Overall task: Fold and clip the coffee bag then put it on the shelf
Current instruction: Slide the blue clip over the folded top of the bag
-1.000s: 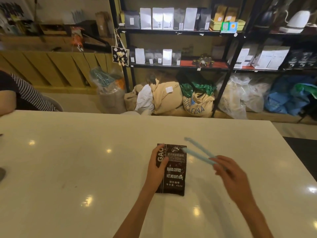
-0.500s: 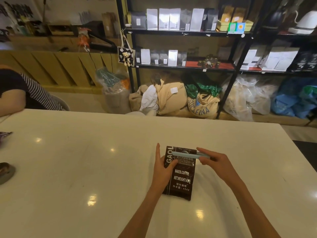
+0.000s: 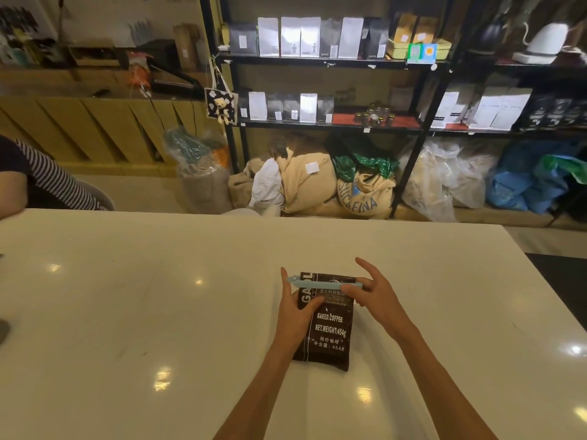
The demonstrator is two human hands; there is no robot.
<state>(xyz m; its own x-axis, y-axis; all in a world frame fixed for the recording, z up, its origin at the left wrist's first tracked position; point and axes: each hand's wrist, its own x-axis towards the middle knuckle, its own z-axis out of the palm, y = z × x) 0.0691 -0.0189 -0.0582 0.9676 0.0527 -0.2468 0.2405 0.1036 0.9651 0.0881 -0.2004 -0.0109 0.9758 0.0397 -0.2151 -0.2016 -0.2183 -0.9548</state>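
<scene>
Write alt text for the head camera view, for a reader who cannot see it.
Two bare hands work a light blue clip across the top of a dark coffee bag lying flat on a glossy white table; the left hand steadies the bag and the right hand presses the clip's end. Black shelves of coffee bags stand behind.

The dark brown coffee bag (image 3: 327, 331) lies flat on the white table (image 3: 127, 312), its white print facing up. A long light-blue clip (image 3: 320, 283) sits across its upper end. The black shelf (image 3: 327, 61) stands beyond the table.
</scene>
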